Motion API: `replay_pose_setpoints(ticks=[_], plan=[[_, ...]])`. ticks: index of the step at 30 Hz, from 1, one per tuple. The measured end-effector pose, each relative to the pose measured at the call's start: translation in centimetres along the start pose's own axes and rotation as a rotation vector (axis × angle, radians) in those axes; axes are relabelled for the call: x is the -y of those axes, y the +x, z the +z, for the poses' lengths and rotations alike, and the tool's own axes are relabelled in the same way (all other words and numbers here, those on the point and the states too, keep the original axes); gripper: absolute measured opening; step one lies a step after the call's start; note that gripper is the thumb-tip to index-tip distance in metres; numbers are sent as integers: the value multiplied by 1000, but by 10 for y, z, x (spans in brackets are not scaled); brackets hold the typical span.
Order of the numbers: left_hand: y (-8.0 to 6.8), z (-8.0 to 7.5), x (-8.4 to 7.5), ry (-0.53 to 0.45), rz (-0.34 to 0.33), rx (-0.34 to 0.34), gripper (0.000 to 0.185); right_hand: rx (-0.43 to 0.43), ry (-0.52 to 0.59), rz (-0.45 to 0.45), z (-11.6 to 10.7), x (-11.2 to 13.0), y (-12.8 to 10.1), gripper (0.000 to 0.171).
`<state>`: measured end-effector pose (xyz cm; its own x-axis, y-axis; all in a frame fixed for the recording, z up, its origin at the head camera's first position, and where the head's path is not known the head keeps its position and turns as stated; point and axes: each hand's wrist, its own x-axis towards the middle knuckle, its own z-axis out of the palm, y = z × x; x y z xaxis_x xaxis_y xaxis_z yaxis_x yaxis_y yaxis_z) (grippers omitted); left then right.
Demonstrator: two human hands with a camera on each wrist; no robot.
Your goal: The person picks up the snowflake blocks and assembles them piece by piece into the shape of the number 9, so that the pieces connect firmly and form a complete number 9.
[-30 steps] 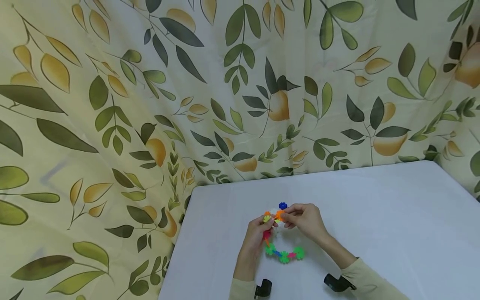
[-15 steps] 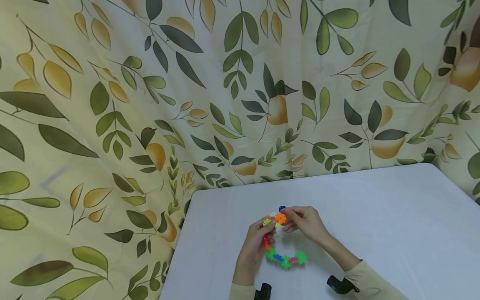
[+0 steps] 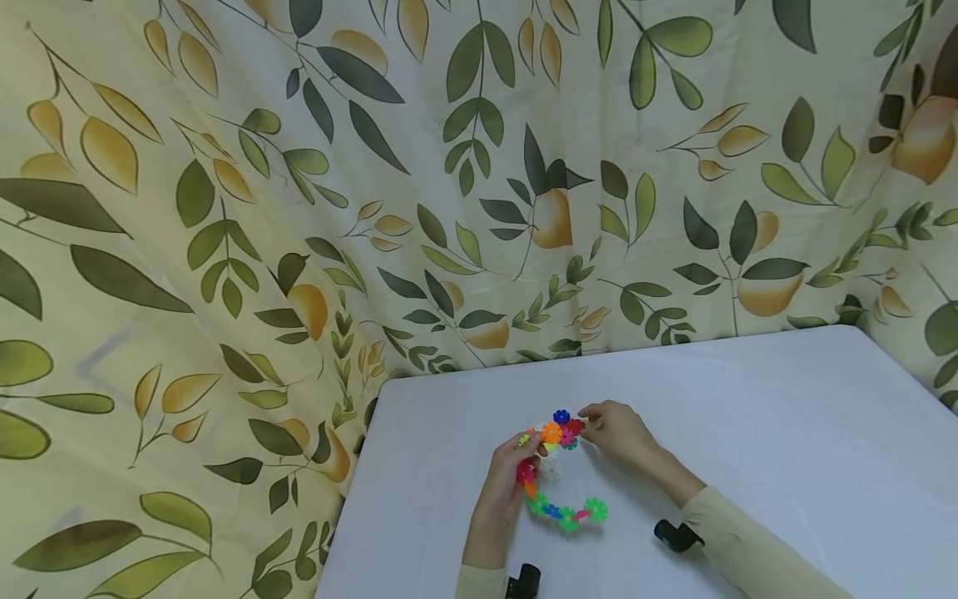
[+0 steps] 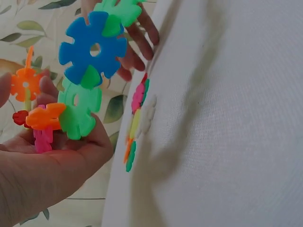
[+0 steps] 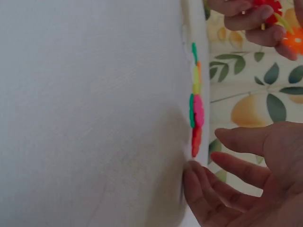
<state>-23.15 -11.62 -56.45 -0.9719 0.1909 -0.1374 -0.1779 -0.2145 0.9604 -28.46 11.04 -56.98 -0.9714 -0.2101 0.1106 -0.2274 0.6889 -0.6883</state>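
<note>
My left hand (image 3: 506, 476) holds a chain of interlocking plastic snowflake discs between thumb and fingers. The chain hangs in a curve, with blue (image 4: 75, 47), green (image 4: 87, 125) and orange discs joined at their slots. Its upper end carries an orange disc (image 3: 551, 432), seen also in the right wrist view beyond a yellow and a red disc (image 3: 526, 472). My right hand (image 3: 619, 434) is low over the table with thumb and fingers apart, holding nothing. Its fingertips are beside a loose red disc (image 5: 196, 142); whether they touch it is unclear.
Loose discs lie on the white table (image 3: 748, 433): a blue one (image 3: 561, 416), a pink one (image 5: 199, 111), a yellow one (image 5: 196, 79) and green ones. A white disc (image 4: 149, 116) lies nearby. A patterned curtain (image 3: 449, 166) hangs behind the table.
My right hand has let go of the orange disc at the chain's upper end and moved right to the loose red disc. My left hand keeps its hold on the chain.
</note>
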Motion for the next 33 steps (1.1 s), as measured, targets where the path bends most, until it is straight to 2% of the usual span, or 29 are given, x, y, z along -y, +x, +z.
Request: replay_pose_setpoints(ticks=[6, 12, 14, 18, 26, 33], plan=[[1, 2, 1, 3, 15, -36, 28, 21, -124, -14, 10, 0, 9, 26], [1, 2, 2, -29, 7, -37, 33, -26, -118, 18, 11, -3, 11, 8], [1, 1, 2, -39, -1, -37, 33, -48, -89, 5, 11, -4, 10, 3], [1, 0, 0, -55, -6, -30, 38, -67, 24, -29, 9, -3, 7, 6], [2, 2, -1, -73, -7, -60, 28, -167, 225, -91, 0, 16, -12, 9], [3, 4, -2, -95, -25, -76, 33, -156, 431, -130, -6, 33, -26, 10]])
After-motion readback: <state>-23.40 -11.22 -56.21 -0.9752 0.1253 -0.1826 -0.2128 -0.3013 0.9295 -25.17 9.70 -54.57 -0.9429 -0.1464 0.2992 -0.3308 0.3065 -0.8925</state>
